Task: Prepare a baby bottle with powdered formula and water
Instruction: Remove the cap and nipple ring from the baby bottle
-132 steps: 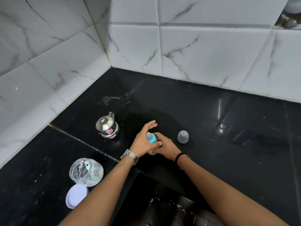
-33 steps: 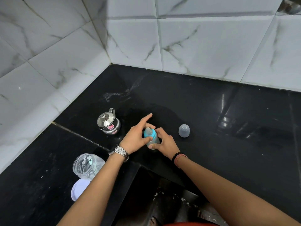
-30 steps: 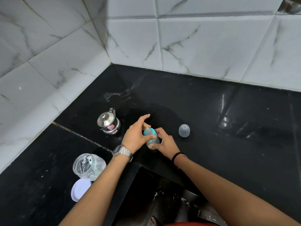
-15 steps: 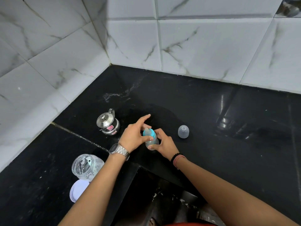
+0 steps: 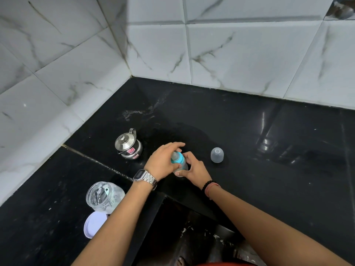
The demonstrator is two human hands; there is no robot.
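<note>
A small clear baby bottle (image 5: 182, 167) with a blue collar and nipple stands on the black counter (image 5: 249, 135) in the middle of the view. My left hand (image 5: 163, 162), a metal watch on its wrist, wraps the blue collar from the left. My right hand (image 5: 195, 168) grips the bottle's body from the right and below. The bottle's clear cap (image 5: 217, 154) sits apart on the counter to the right. A small steel kettle (image 5: 128, 145) stands to the left. An open clear jar (image 5: 104, 195) with a scoop inside lies nearer, its white lid (image 5: 94, 224) beside it.
White marble-look tiled walls (image 5: 230, 54) close the counter at the back and left, meeting in a corner. The counter's front edge drops to a dark recess (image 5: 182, 237) between my forearms. A faint wet patch (image 5: 188, 129) marks the counter behind the bottle.
My left hand's fingers have shifted around the blue collar, the index finger lowering toward it. The bottle stays in the same spot, and my right hand keeps its grip.
</note>
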